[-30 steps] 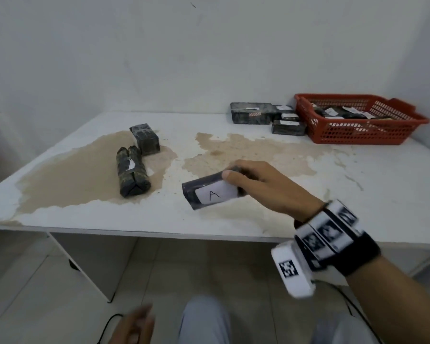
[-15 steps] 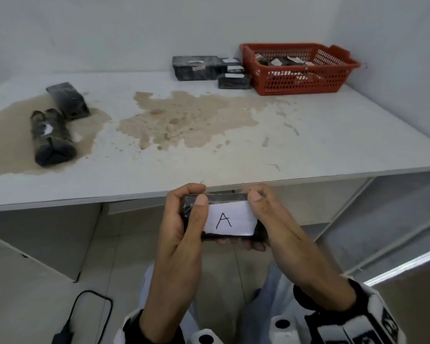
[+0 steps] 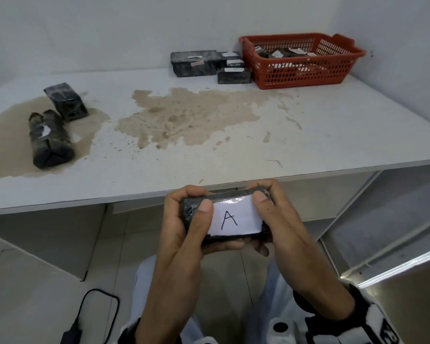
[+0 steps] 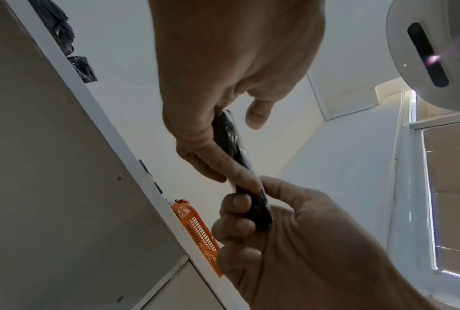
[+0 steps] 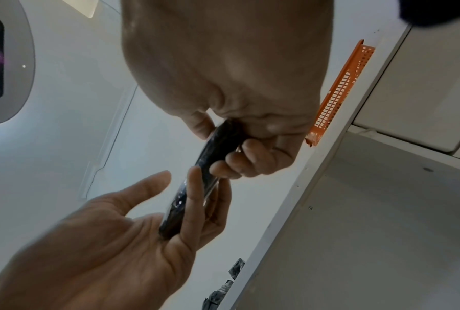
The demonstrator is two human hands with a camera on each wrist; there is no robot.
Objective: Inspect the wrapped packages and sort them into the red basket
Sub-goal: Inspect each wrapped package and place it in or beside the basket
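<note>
**Label "A" held up for reading**

Evidently both hands, left hand [image 3: 181, 227] and right hand [image 3: 278, 219], grip the wrapped package [image 3: 227, 218] by its ends, fingers [image 3: 205, 207] clamped on it, label up, in front of the table [image 3: 333, 135] edge (likely for inspection). The red basket [image 3: 301, 75] waits at one o'clock; loose packages [image 3: 50, 137] lie at ten o'clock on the stained top, white walls behind.
</note>
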